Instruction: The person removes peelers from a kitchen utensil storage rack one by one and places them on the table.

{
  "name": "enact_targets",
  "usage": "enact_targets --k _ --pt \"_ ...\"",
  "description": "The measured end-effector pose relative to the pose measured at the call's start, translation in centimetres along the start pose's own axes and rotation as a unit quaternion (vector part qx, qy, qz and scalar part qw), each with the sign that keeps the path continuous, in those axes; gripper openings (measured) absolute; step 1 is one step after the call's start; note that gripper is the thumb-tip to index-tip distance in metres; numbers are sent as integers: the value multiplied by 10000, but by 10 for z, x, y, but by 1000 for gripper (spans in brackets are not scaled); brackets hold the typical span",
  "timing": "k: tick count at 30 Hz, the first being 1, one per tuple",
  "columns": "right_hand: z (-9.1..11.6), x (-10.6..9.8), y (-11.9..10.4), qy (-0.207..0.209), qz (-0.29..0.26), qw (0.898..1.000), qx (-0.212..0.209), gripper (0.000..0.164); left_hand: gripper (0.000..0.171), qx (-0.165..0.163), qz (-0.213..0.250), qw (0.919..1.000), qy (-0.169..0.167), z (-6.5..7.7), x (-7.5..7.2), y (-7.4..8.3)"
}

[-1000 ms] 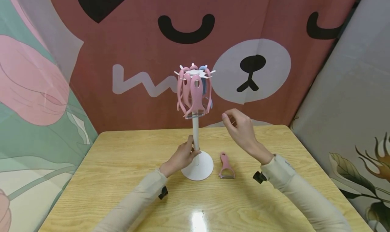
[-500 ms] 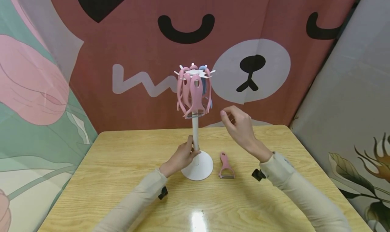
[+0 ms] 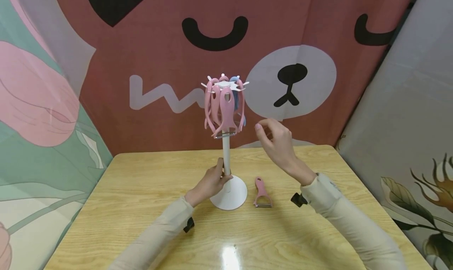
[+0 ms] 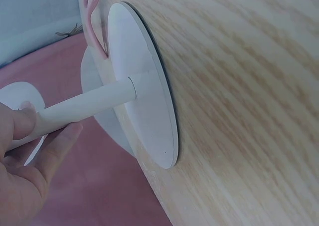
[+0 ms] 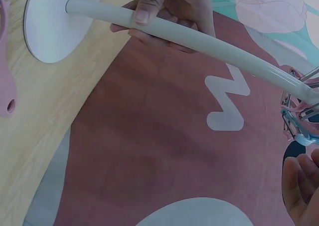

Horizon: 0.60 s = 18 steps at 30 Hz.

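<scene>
A white stand [image 3: 226,150] with a round base [image 3: 233,199] rises from the table. From its hooked top hang several pink peelers [image 3: 227,110] and a blue one [image 5: 303,137]. My left hand [image 3: 208,184] grips the pole low down, thumb on one side and fingers round the other, as the left wrist view shows too. My right hand [image 3: 279,144] is raised to the right of the hanging peelers, fingers loosely curled with nothing seen in them. Below it another pink peeler [image 3: 261,189] lies flat to the right of the base, blade end toward me.
The wooden table [image 3: 141,207] ends at a back edge close behind the stand. A red-brown cloth [image 3: 159,128] with a printed animal face hangs behind it. Patterned cloths [image 3: 42,163] flank the left and right sides.
My right hand has risen slightly and shifted a little left. The left hand keeps its grip on the pole, and the peelers stay where they were.
</scene>
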State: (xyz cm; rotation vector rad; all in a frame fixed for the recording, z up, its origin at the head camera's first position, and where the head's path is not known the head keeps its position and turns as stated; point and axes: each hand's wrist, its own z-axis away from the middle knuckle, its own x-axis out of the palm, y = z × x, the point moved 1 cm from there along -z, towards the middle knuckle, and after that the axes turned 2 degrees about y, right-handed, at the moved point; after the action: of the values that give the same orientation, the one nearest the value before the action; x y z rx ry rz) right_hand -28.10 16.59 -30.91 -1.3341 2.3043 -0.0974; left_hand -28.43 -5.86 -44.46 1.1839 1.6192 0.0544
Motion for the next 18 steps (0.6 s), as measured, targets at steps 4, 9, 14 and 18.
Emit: enact_targets --k 4,9,14,18 --pt "-3 1 -1 42 -19 10000 -70 14 34 50 -24 10000 81 0 1 -1" --pt "-8 1 -2 88 -94 9998 -144 12 35 89 -35 9999 117 1 1 -2" --pt "-14 2 -1 192 -392 9985 -328 9 35 108 -72 9999 89 1 1 -2" --pt "-20 4 -1 232 -793 9950 -559 13 35 79 -34 9999 99 1 2 -3"
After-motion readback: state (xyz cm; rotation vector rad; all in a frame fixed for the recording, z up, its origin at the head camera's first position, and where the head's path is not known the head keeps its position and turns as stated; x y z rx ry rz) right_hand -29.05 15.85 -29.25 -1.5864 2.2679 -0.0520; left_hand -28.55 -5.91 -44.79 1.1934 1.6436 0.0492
